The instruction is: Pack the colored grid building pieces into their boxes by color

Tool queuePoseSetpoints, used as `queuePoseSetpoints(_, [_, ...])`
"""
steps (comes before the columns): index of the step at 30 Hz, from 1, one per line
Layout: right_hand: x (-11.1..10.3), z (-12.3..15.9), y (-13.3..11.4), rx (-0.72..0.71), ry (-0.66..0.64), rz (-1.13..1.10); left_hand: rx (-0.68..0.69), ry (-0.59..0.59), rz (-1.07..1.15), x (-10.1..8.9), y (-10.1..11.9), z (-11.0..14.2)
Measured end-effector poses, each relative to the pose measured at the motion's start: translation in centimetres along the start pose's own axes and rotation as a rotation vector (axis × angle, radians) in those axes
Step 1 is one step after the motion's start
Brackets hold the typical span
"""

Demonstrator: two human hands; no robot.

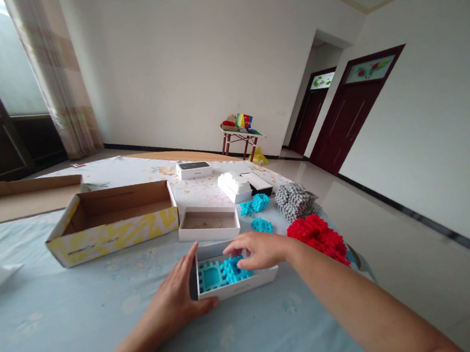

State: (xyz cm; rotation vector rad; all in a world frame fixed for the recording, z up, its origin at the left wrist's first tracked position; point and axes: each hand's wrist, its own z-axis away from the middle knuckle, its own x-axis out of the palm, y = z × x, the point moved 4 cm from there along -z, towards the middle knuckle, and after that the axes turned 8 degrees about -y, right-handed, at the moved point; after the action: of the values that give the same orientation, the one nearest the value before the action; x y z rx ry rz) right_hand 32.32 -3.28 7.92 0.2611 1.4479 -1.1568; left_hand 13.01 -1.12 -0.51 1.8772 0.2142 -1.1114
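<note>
A small white box (237,289) stands on the table in front of me, filled with blue plastic building blocks (211,276). At its left end my left hand (184,290) grips the box, thumb along the front wall and fingers at the back corner. My right hand (259,250) reaches in from the right, its bent fingers and thumb around a bumpy clump of blue blocks (233,270) inside. The palm hides the box's right part. Just behind lies a shallow white box lid (209,233). Two more blue clumps (262,225) rest beyond my right hand.
A red clump of blocks (317,237) and a grey one (294,200) lie at the table's right edge. An open yellow-and-white carton (115,239) stands at left. Farther back are a white phone box (194,170), a white box with white contents (235,187) and a black-and-white lid (259,183).
</note>
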Motion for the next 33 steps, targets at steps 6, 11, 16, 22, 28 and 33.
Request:
queuePoseSetpoints(6, [-3.4, 0.9, 4.4, 0.193, 0.272, -0.058, -0.027, -0.022, -0.030, 0.0, -0.1, 0.0])
queuePoseSetpoints(11, [-4.8, 2.2, 11.4, 0.656, 0.347, 0.133, -0.034, -0.042, -0.031, 0.1, -0.2, 0.0])
queuePoseSetpoints(16, [-3.0, 1.9, 14.6, 0.727, 0.234, 0.121, -0.031, -0.022, -0.030, 0.1, -0.4, -0.1])
queuePoseSetpoints(22, [-2.3, 1.6, 15.6, 0.685, 0.101, 0.090, -0.049, -0.052, -0.031, 0.0, -0.2, 0.0])
queuePoseSetpoints(28, [-2.3, 2.2, 15.5, 0.603, 0.113, 0.119, -0.056, -0.066, -0.022, 0.1, -0.3, 0.1])
queuePoseSetpoints(33, [-1.9, 2.6, 15.2, 0.548, 0.125, 0.187, -0.062, -0.051, -0.038, 0.2, -0.4, 0.0])
